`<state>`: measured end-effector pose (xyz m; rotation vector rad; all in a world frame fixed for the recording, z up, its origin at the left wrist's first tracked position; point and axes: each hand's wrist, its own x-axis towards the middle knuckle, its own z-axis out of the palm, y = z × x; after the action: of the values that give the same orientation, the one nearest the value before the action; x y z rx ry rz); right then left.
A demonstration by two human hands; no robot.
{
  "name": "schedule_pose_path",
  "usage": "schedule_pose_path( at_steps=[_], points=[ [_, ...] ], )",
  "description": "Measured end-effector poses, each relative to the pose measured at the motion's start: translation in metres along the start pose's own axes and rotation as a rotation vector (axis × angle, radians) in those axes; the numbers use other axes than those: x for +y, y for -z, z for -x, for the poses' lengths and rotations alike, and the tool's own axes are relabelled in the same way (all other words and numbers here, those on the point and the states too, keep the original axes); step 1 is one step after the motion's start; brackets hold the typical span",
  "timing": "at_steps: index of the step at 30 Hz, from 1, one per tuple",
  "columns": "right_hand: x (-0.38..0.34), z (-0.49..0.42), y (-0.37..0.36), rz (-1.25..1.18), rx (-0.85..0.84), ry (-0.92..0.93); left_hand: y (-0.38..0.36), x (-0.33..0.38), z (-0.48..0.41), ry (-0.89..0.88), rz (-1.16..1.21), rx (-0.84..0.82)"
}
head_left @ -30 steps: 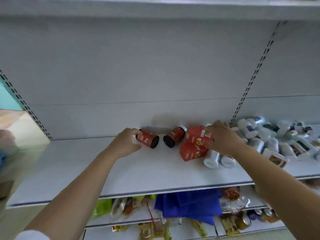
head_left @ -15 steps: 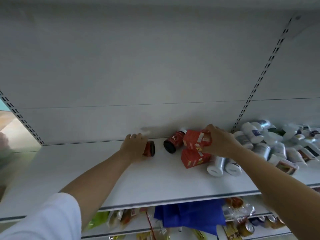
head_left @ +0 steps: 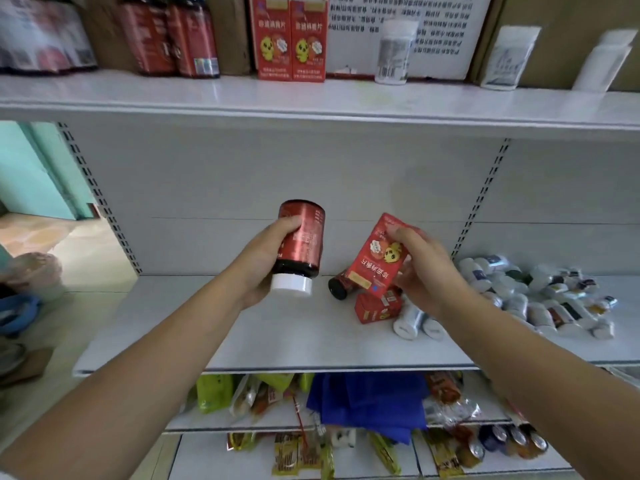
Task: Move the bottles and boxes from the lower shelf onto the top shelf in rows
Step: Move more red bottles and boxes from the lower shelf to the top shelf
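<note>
My left hand [head_left: 263, 265] grips a red bottle [head_left: 302, 237], white cap pointing down, lifted above the lower shelf [head_left: 242, 334]. My right hand [head_left: 422, 268] holds a red box [head_left: 375, 258] tilted in the air. Below it on the lower shelf lie another red bottle [head_left: 337, 287], a second red box [head_left: 377, 308] and two white bottles [head_left: 412, 322]. The top shelf [head_left: 311, 98] carries two dark red bottles [head_left: 173, 32], two upright red boxes [head_left: 289, 39] and a white bottle [head_left: 394, 50].
A heap of white bottles [head_left: 540, 296] lies at the right of the lower shelf. Cardboard boxes and white packets [head_left: 509, 57] stand on the top shelf. Snack packs and a blue bag [head_left: 370, 400] fill the shelves underneath. Floor and a doorway are at the left.
Both hands have lifted off the lower shelf: the left one raised a red bottle and turned it cap down, the right one raised a red box. The view tilted up to the top shelf.
</note>
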<state>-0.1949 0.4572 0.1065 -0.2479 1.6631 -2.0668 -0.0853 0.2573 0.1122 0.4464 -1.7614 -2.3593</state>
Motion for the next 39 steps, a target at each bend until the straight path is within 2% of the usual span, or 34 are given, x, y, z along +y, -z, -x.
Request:
schedule_pose_path(
  at_steps=[4,8,12,16,21,25,31,39],
  points=[
    [-0.030,0.052,-0.016,-0.033,-0.066,0.022,-0.017,0.030,0.044,-0.111,0.028,-0.060],
    [-0.069,0.092,-0.027,-0.039,-0.108,0.040,-0.026,0.062,0.076,-0.226,-0.068,-0.092],
    [-0.103,0.114,-0.038,-0.006,-0.141,0.134,-0.028,0.097,0.092,-0.354,-0.127,-0.044],
    [-0.129,0.121,-0.048,-0.032,-0.181,0.227,-0.017,0.130,0.102,-0.391,-0.119,-0.113],
    [-0.156,0.113,-0.068,-0.014,-0.188,0.334,0.006,0.171,0.101,-0.394,0.020,-0.249],
    [-0.172,0.096,-0.094,0.017,-0.202,0.377,0.017,0.194,0.089,-0.379,0.161,-0.051],
    [-0.184,0.057,-0.142,0.056,-0.224,0.394,0.043,0.224,0.062,-0.346,0.287,-0.089],
    [-0.201,-0.005,-0.166,0.168,-0.228,0.499,0.061,0.258,0.011,-0.284,0.074,-0.075]
  ],
)
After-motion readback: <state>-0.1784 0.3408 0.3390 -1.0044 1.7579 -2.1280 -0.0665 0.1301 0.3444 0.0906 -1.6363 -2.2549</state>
